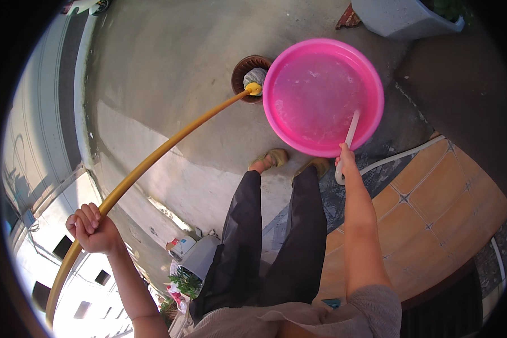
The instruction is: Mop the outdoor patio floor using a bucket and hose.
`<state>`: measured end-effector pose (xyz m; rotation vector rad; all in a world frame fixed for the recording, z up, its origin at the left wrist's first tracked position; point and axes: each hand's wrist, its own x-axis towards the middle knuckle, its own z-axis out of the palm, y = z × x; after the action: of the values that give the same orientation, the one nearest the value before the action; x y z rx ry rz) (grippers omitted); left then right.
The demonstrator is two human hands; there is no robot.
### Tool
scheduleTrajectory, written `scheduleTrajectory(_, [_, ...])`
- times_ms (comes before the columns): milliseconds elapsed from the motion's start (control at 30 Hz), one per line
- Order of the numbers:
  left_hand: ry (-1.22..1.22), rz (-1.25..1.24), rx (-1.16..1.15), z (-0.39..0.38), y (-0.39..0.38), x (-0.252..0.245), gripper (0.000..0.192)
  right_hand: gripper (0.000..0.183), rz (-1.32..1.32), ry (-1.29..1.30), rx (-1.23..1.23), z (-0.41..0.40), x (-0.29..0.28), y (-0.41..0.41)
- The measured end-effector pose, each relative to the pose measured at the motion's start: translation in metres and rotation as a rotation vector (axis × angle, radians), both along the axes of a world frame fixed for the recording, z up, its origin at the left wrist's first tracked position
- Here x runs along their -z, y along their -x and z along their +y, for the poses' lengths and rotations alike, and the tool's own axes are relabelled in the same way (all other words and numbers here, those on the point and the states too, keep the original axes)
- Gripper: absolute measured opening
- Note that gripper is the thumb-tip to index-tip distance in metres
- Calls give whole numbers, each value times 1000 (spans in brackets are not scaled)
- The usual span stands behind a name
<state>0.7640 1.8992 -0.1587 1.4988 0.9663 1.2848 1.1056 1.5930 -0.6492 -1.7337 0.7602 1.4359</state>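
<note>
My left hand (94, 230) is closed around a long golden-yellow pole (152, 158). The pole's yellow end fitting rests at a grey mop head (255, 76) inside a brown ribbed plastic pot (239, 80). Touching or close beside the pot is a round pink plastic basin (376, 80) holding water. My right hand (345, 157) grips a whitish hose (353, 126) at the basin's near rim. The hose end points into the basin at the water, whose surface looks disturbed. Behind my hand the hose loops and runs off to the right.
Orange floor tiles (422, 203) form a raised-looking area at the right. A large pale planter (393, 19) stands at the upper right. Grey containers and potted plants (186, 282) lie at the lower left. My feet are on concrete just before the basin.
</note>
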Motion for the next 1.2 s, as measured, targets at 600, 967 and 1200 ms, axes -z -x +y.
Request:
scheduleTrajectory(600, [-12, -149, -125, 17, 47, 13, 15, 26, -332, -31, -309, 239, -105, -128])
scheduleTrajectory(967, [37, -167, -197, 55, 103, 26, 8, 27, -464, 5, -516, 338, -124, -124])
scheduleTrajectory(1200, [81, -110, -262, 67, 121, 26, 7, 17, -482, -47, -422, 384, -107, -124])
